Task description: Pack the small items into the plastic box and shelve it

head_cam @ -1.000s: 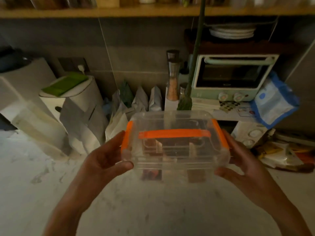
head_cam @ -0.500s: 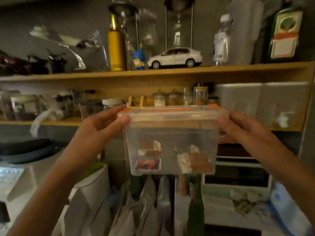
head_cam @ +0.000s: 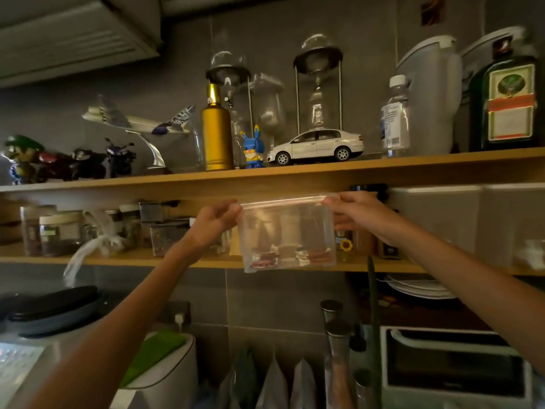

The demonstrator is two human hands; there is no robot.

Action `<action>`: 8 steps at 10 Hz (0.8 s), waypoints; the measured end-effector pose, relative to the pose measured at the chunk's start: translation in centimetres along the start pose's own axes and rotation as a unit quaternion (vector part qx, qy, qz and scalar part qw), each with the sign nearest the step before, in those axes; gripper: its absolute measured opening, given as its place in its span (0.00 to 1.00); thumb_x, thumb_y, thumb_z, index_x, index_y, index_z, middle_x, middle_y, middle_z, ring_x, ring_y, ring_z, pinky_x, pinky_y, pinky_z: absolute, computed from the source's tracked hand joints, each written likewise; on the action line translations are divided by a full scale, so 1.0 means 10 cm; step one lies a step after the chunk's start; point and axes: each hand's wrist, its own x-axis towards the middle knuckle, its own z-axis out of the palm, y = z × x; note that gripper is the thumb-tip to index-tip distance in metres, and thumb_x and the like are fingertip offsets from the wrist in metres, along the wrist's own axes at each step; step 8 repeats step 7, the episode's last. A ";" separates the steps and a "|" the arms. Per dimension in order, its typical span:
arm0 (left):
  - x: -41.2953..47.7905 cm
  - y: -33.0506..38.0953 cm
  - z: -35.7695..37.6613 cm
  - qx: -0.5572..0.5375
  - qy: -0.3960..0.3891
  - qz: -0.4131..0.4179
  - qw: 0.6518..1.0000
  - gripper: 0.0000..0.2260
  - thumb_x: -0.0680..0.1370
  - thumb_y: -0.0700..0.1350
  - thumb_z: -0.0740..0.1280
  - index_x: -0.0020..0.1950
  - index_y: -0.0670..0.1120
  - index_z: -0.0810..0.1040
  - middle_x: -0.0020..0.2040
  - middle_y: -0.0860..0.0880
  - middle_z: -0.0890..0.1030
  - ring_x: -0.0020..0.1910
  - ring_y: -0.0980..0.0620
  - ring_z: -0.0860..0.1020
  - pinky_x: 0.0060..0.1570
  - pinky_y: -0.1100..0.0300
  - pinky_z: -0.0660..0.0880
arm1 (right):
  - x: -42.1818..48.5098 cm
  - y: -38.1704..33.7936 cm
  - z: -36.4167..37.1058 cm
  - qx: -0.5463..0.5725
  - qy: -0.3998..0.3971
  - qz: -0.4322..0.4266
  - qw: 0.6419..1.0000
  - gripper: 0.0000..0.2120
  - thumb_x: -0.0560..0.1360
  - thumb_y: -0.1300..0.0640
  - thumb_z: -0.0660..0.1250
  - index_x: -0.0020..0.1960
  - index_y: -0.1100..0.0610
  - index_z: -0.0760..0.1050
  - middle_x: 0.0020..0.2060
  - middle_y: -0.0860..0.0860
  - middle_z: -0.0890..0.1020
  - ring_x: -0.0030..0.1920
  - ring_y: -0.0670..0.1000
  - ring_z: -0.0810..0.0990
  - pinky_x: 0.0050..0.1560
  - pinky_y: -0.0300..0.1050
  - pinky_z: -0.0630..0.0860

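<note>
Two wooden shelves run across the wall. The upper shelf (head_cam: 383, 166) carries toy motorbikes (head_cam: 88, 163), a model plane (head_cam: 141, 122) on a stand, a gold bottle (head_cam: 216, 134), a blue figure (head_cam: 253, 149), a white car (head_cam: 317, 146), a clear bottle (head_cam: 395, 113) and a green bottle (head_cam: 508, 98). The lower shelf (head_cam: 147, 259) carries jars (head_cam: 59, 231); the box (head_cam: 287, 234) sits at its front edge, whether resting there is unclear.

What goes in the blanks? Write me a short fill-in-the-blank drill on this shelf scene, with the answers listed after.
1. The clear plastic box is held by ____ hands, the left hand and the right hand.
2. The box is level with the ____ of the two wooden shelves.
3. The model car on the upper shelf is ____ in colour.
4. Left of the blue toy figure stands a ____ bottle.

Missing words: two; lower; white; gold
</note>
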 end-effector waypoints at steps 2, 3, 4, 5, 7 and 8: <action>0.39 -0.24 0.09 -0.024 0.018 -0.043 0.999 0.17 0.81 0.48 0.62 0.68 0.42 0.73 0.59 0.43 0.81 0.58 0.47 0.80 0.61 0.48 0.77 | 0.32 0.16 -0.03 0.003 0.006 0.011 1.000 0.13 0.78 0.48 0.65 0.58 0.52 0.78 0.49 0.49 0.86 0.46 0.45 0.86 0.46 0.41 0.81; 0.51 -0.31 0.16 -0.029 0.021 -0.057 0.998 0.16 0.82 0.47 0.62 0.68 0.43 0.73 0.61 0.41 0.79 0.59 0.45 0.79 0.61 0.46 0.77 | 0.42 0.22 -0.01 0.006 0.017 0.026 1.000 0.11 0.78 0.49 0.65 0.57 0.53 0.77 0.50 0.50 0.85 0.47 0.47 0.85 0.46 0.41 0.81; 0.60 -0.39 0.25 -0.044 0.009 -0.060 0.997 0.16 0.82 0.46 0.61 0.69 0.44 0.71 0.60 0.41 0.79 0.58 0.44 0.80 0.56 0.49 0.79 | 0.51 0.29 -0.01 -0.002 0.030 0.041 0.999 0.12 0.79 0.50 0.64 0.60 0.54 0.75 0.52 0.51 0.83 0.50 0.48 0.84 0.46 0.42 0.80; 0.64 -0.41 0.31 -0.058 0.007 -0.070 0.996 0.15 0.82 0.45 0.60 0.69 0.44 0.71 0.60 0.41 0.78 0.58 0.43 0.80 0.55 0.48 0.79 | 0.51 0.29 -0.01 0.006 0.029 0.053 0.998 0.12 0.79 0.52 0.64 0.61 0.54 0.74 0.54 0.51 0.82 0.50 0.47 0.83 0.42 0.40 0.80; 0.70 -0.45 0.29 -0.080 -0.003 -0.083 0.993 0.13 0.82 0.43 0.61 0.67 0.46 0.72 0.60 0.42 0.78 0.58 0.45 0.79 0.52 0.54 0.78 | 0.52 0.33 0.01 0.013 0.031 0.067 0.997 0.17 0.79 0.52 0.66 0.65 0.59 0.72 0.58 0.54 0.81 0.56 0.52 0.82 0.56 0.50 0.81; 0.70 -0.45 0.29 -0.080 -0.003 -0.083 0.993 0.13 0.82 0.43 0.61 0.67 0.46 0.72 0.60 0.42 0.78 0.58 0.45 0.79 0.52 0.54 0.78 | 0.52 0.33 0.01 0.013 0.031 0.067 0.997 0.17 0.79 0.52 0.66 0.65 0.59 0.72 0.58 0.54 0.81 0.56 0.52 0.82 0.56 0.50 0.81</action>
